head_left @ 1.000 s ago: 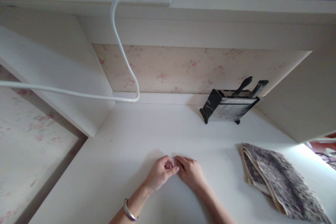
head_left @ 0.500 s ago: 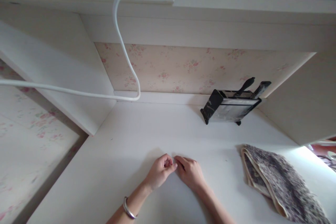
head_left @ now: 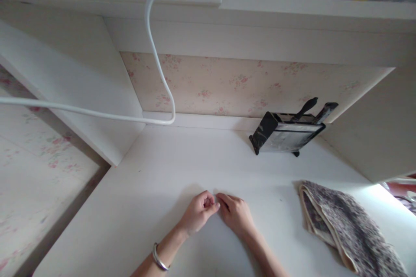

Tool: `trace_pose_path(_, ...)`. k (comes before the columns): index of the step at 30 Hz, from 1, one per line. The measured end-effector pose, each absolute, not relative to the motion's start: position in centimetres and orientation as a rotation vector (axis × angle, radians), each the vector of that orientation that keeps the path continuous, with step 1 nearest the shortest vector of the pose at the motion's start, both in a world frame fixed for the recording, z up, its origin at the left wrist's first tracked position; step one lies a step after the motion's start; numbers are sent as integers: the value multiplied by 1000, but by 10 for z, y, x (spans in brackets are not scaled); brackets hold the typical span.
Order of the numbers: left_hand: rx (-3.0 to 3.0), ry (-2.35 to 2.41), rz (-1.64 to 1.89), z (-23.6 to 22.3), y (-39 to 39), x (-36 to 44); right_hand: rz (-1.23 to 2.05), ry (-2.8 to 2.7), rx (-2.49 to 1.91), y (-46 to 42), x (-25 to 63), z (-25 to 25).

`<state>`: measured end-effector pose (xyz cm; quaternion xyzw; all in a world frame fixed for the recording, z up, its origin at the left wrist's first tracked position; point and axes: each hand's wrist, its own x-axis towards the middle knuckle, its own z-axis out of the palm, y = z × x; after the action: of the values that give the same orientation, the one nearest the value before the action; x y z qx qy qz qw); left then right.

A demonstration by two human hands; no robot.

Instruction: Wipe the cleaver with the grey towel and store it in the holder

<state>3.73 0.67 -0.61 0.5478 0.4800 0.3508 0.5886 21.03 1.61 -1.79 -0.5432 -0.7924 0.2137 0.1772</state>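
My left hand (head_left: 197, 212) rests on the white countertop (head_left: 156, 190) with its fingers curled into a loose fist, a metal bangle on its wrist. Nothing shows inside the curl. My right hand (head_left: 236, 213) lies beside it, fingers bent and pressed down on the surface, its fingertips touching those of the left hand. I cannot make out any object between the two hands.
A folded speckled cloth (head_left: 344, 225) lies at the right. A black knife rack (head_left: 287, 132) with two handles stands against the floral back wall. A white cable (head_left: 156, 65) hangs from the upper cabinet and runs off to the left. Shelves above hold plastic-wrapped items.
The view has shifted slightly; the hands stay together in the same spot, with the left thumb tucking in a little.
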Motion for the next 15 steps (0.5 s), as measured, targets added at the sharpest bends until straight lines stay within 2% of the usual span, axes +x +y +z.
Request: trace_pose_path(15,1253,1125,800,1,6,37,659,-2202,-1522,14,209,-17)
